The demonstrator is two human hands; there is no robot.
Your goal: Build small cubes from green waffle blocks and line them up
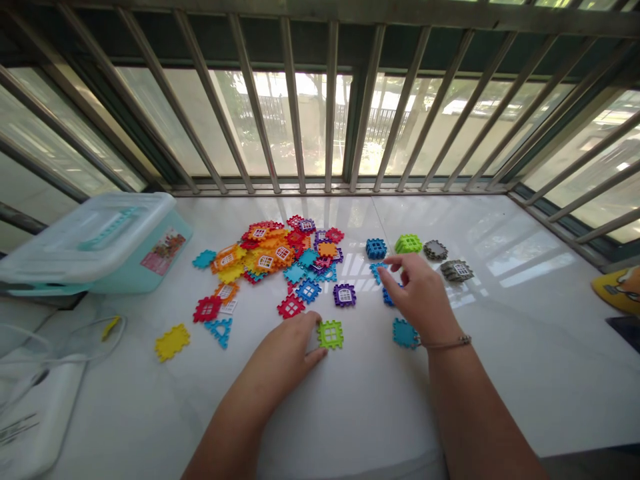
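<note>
A heap of plastic window tiles is spread across a white worktop, with a teal box under a clear lid set to its left. A blue stack, a green stack and two grey stacks are lined up beyond the hands. A green tile is seen just beside the left hand, its grip relaxed and open. A light-blue tile is overhung by the curled fingers of the right hand; whether it is grasped cannot be told. A blue tile is left beside the right wrist. Barred windows are seen behind the worktop.
</note>
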